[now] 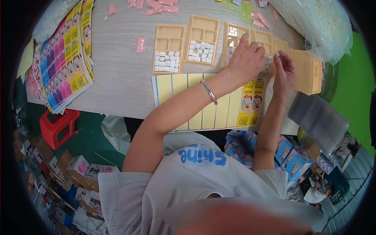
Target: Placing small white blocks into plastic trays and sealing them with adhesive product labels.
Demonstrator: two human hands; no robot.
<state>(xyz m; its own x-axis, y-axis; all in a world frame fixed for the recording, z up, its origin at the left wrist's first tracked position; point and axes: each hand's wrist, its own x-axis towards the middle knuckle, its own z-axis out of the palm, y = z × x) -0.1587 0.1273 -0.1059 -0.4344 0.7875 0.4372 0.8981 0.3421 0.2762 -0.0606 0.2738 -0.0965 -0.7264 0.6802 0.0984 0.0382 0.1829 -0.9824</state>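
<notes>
My left hand [247, 56], with a silver bracelet at the wrist, reaches over the third tan compartment tray [226, 55]. Its index finger stretches out over that tray; the other fingers are bent and a little apart, the thumb hidden. At the right, my right hand [286, 72] is closed, pinching a small white block [277, 54] between its fingertips. It is beside a partly covered tray [263, 36]. Two further trays, one at the left [169, 32] and one beside it [204, 23], hold several white blocks in their large near compartments.
Yellow printed card sheets [196, 102] lie before me, with another stack [64, 74] at the far left. Tan trays [301, 70] are piled at the right, below a clear bag [317, 27]. Small pink packets [158, 6] lie scattered at the back. A red stool [58, 127] stands below left.
</notes>
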